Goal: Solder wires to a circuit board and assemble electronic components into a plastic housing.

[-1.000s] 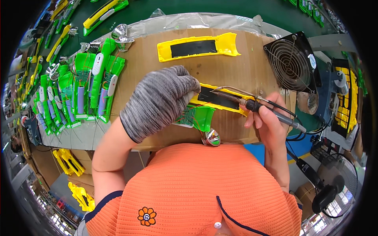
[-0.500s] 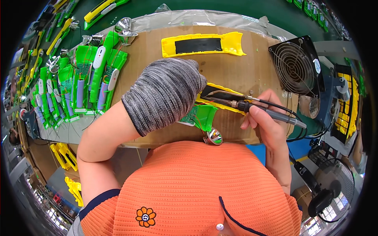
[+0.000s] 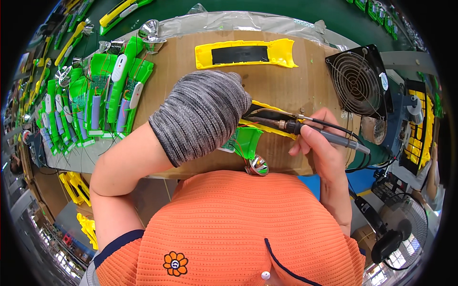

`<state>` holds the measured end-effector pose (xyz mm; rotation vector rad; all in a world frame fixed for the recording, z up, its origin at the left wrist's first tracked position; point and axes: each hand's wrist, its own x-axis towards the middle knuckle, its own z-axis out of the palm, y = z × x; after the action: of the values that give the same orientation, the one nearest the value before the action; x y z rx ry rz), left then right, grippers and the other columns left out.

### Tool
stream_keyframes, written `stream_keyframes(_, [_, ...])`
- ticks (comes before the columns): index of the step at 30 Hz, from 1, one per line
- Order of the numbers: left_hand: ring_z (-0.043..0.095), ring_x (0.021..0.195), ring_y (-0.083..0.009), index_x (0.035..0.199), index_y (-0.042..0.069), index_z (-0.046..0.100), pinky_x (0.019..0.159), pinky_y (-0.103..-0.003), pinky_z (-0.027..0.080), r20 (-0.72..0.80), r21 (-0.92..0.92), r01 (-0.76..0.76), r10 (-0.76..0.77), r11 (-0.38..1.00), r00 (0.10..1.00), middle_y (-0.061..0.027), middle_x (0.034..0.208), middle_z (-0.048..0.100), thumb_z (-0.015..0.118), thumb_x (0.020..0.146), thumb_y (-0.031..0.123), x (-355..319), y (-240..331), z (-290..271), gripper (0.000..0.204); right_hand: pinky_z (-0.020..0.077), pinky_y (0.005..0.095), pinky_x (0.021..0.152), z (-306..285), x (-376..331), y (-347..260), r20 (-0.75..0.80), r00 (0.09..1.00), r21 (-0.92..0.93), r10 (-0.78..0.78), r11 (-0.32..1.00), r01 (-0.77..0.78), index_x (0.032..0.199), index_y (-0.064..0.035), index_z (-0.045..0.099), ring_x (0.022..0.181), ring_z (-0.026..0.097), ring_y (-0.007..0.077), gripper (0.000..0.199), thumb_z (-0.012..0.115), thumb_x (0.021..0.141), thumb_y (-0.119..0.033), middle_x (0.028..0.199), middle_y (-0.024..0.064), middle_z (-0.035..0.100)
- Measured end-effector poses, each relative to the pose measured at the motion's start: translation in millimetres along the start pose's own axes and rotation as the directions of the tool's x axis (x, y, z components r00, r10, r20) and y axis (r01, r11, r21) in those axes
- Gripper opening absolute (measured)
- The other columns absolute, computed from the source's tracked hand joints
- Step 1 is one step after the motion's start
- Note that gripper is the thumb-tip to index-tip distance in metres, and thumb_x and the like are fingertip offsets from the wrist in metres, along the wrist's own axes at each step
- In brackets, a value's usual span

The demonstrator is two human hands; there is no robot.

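My left hand (image 3: pixel 202 112), in a grey striped knitted glove, is curled over the near middle of the work board. Its back hides the fingertips and whatever they grip. My bare right hand (image 3: pixel 322 143) grips a soldering iron (image 3: pixel 329 137) with a thin metal guide tube along its top; the tip points left toward the glove. Under the iron lies a yellow shell (image 3: pixel 267 103) with a black inlay. Partly beneath the glove is a green housing (image 3: pixel 249 142) with a circuit board and red wires. A shiny reflector cup (image 3: pixel 258 166) sits at its near end.
Another yellow shell (image 3: pixel 241 55) lies at the far side of the brown board (image 3: pixel 305 81). Several green housings (image 3: pixel 98 102) with batteries and wires stand crowded at the left. A black square fan (image 3: pixel 358 81) stands at the right, beside a solder spool (image 3: pixel 415 108).
Hardly anything differs. My right hand and the soldering iron have shifted very slightly left; the gloved left hand stays nearly in place.
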<state>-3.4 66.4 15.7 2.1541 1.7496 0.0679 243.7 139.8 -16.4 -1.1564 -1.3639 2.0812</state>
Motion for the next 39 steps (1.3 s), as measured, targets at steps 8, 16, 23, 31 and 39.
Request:
stream_keyframes(8, [0.065,0.081,-0.0324,0.089,0.009,0.071,0.071,-0.043,0.052,0.014,-0.028,0.026,-0.026,0.999,1.0,-0.0133,0.085,0.061,0.066,0.078,0.015,-0.3,2.3,-2.8,0.013,0.0568,0.033,0.058,-11.3,-0.4,6.3,0.041,0.995,0.089,-0.086,0.993,0.082,0.092,-0.0024,0.048,0.057,0.057,0.0134,0.013,0.061,0.091,-0.006,0.075,0.0117,0.061])
stream_keyframes(16, [0.065,0.081,-0.0327,0.09,0.009,0.072,0.072,-0.043,0.053,0.026,0.016,0.025,-0.025,1.0,0.999,-0.0134,0.085,0.062,0.065,0.08,0.016,0.9,1.0,2.1,0.014,0.056,0.0351,0.059,-23.5,-4.9,15.2,0.008,0.981,0.225,-0.195,0.956,0.189,0.097,-0.0018,0.047,0.057,0.058,0.0169,0.012,0.058,0.092,-0.004,0.085,0.019,0.066])
stream_keyframes(23, [0.066,0.086,-0.0318,0.091,0.01,0.072,0.075,-0.043,0.054,0.078,0.097,0.011,-0.019,0.995,0.997,-0.0137,0.088,0.062,0.064,0.081,0.018,3.5,7.6,-7.4,0.015,0.0539,0.0346,0.063,-34.8,-16.1,17.3,-0.045,0.955,0.202,-0.292,0.934,0.295,0.098,-0.0022,0.045,0.058,0.057,0.0176,0.011,0.055,0.094,-0.006,0.082,0.0222,0.065])
stream_keyframes(31, [0.064,0.09,-0.0315,0.093,0.011,0.073,0.079,-0.043,0.052,-0.092,0.157,0.018,-0.004,0.987,0.996,-0.0137,0.089,0.062,0.064,0.083,0.018,-13.0,2.4,-0.7,0.015,0.053,0.0404,0.094,-27.0,-21.4,17.9,-0.085,0.959,0.171,-0.271,0.944,0.282,0.089,-0.0058,0.043,0.057,0.057,0.0176,0.014,0.054,0.095,-0.012,0.059,0.0042,0.048])
stream_keyframes(39, [0.059,0.099,-0.0279,0.088,0.01,0.072,0.088,-0.043,0.046,-0.276,0.03,-0.055,0.061,0.998,0.959,-0.0078,0.09,0.063,0.069,0.081,0.024,-22.4,19.6,16.1,0.016,0.0524,0.0336,0.065,-25.8,-26.2,30.4,-0.123,0.946,0.289,-0.299,0.901,0.323,0.097,-0.0044,0.044,0.058,0.057,0.0188,0.011,0.054,0.096,-0.008,0.072,0.0123,0.058])
